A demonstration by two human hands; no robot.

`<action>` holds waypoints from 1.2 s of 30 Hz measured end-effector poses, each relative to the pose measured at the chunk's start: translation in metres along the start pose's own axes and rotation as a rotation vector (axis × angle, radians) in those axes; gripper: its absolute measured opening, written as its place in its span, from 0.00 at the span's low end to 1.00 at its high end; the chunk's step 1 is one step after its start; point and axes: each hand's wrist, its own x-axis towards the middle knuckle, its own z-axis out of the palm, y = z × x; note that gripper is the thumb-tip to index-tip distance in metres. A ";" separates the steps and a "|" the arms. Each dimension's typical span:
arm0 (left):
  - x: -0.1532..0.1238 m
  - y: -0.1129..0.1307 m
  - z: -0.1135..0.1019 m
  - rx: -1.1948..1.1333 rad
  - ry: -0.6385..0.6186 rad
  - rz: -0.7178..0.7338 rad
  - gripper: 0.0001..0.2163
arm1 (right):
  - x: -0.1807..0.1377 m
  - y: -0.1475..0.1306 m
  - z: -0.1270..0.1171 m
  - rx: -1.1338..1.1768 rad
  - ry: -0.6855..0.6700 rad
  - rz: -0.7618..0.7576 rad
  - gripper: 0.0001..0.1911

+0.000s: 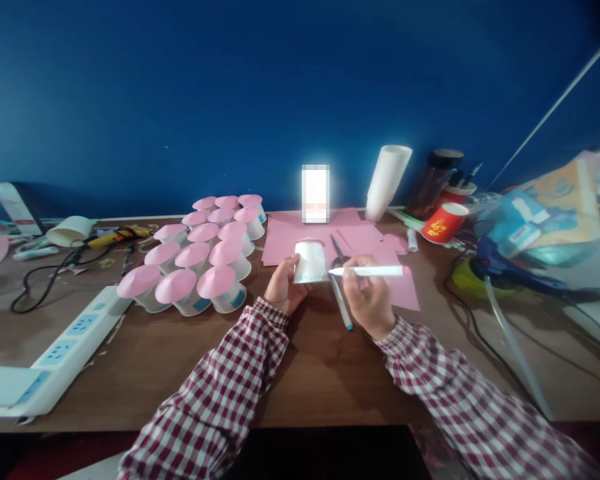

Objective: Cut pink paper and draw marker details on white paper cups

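Note:
My left hand [283, 287] is closed around an upside-down white paper cup [311, 261], held just above the brown desk [180, 360]. My right hand [367, 300] grips a white marker with a pink cap [375, 271], its tip touching the cup's right side near the rim. A second pen with a blue end [341, 302] lies on the desk under my right hand. Scissors [337, 251] rest on pink paper sheets [305, 237] just behind the cup.
Several white cups topped with pink paper cones [205, 257] stand in rows at the left. A white power strip [55, 357] lies at the near left. A stack of white cups [386, 180], a red cup [444, 222], a dark jar [433, 181] and a blue glue gun [505, 267] sit at the right.

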 end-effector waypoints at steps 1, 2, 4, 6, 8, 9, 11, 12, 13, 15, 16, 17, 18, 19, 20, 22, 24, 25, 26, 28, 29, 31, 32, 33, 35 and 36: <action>0.000 0.000 0.001 0.006 -0.009 -0.001 0.23 | 0.000 0.000 0.000 -0.001 -0.003 0.001 0.05; -0.001 0.001 0.002 0.011 -0.018 -0.001 0.23 | 0.000 -0.001 0.000 -0.003 -0.010 0.000 0.06; -0.002 0.001 0.003 0.007 -0.039 0.001 0.23 | -0.001 -0.001 -0.001 -0.004 -0.038 -0.006 0.05; -0.003 0.002 0.004 -0.006 -0.049 0.007 0.22 | -0.001 -0.002 -0.001 -0.005 -0.059 -0.010 0.05; -0.002 0.002 0.004 -0.007 -0.038 0.000 0.21 | -0.001 -0.002 -0.001 0.002 -0.047 -0.007 0.05; -0.002 0.001 0.003 -0.001 -0.025 -0.001 0.21 | -0.002 -0.001 -0.001 0.013 -0.029 0.000 0.05; -0.001 0.000 0.002 0.020 0.001 0.024 0.20 | -0.002 0.001 0.000 0.057 0.004 0.029 0.07; 0.000 -0.001 0.001 0.035 0.010 0.056 0.20 | -0.002 0.002 0.001 0.084 0.011 0.048 0.07; 0.001 -0.002 0.000 0.053 0.018 0.096 0.19 | -0.002 0.004 0.001 0.104 0.010 0.066 0.08; 0.003 -0.004 -0.001 0.093 0.032 0.172 0.18 | -0.002 0.006 0.002 0.115 -0.006 0.084 0.10; 0.004 -0.004 -0.002 0.113 0.044 0.204 0.19 | -0.002 0.007 0.002 0.111 -0.016 0.089 0.11; 0.004 -0.004 -0.002 0.132 0.058 0.230 0.19 | -0.001 0.007 0.003 0.104 -0.025 0.092 0.12; 0.005 -0.005 -0.003 0.151 0.076 0.252 0.20 | -0.001 0.008 0.003 0.099 -0.034 0.095 0.13; 0.006 -0.005 -0.003 0.175 0.097 0.274 0.21 | 0.000 0.008 0.003 0.094 -0.041 0.097 0.13; 0.006 -0.005 -0.004 0.205 0.122 0.298 0.22 | 0.000 0.008 0.003 0.087 -0.046 0.097 0.13; 0.007 -0.006 -0.005 0.283 0.179 0.349 0.22 | 0.001 0.009 0.004 0.065 -0.057 0.084 0.13; 0.008 -0.007 -0.006 0.371 0.238 0.401 0.22 | 0.001 0.011 0.004 0.037 -0.067 0.068 0.13; 0.009 -0.007 -0.007 0.408 0.262 0.421 0.21 | 0.001 0.012 0.004 0.028 -0.072 0.063 0.13; 0.009 -0.007 -0.008 0.435 0.280 0.436 0.21 | 0.000 0.013 0.004 0.025 -0.077 0.062 0.13; 0.010 -0.008 -0.010 0.475 0.294 0.449 0.22 | 0.000 0.014 0.005 0.027 -0.080 0.063 0.13; 0.010 -0.008 -0.011 0.488 0.298 0.456 0.24 | 0.000 0.015 0.005 0.028 -0.081 0.062 0.13; 0.011 -0.009 -0.012 0.509 0.318 0.484 0.27 | -0.001 0.015 0.005 0.023 -0.082 0.056 0.13; 0.012 -0.009 -0.013 0.516 0.333 0.505 0.29 | -0.001 0.016 0.005 0.019 -0.083 0.054 0.13; 0.012 -0.009 -0.013 0.522 0.352 0.529 0.31 | -0.001 0.016 0.005 0.015 -0.086 0.053 0.13; 0.012 -0.009 -0.014 0.534 0.373 0.571 0.33 | -0.001 0.016 0.005 0.014 -0.090 0.056 0.13; 0.012 -0.009 -0.015 0.544 0.372 0.583 0.32 | -0.001 0.016 0.005 0.016 -0.094 0.058 0.13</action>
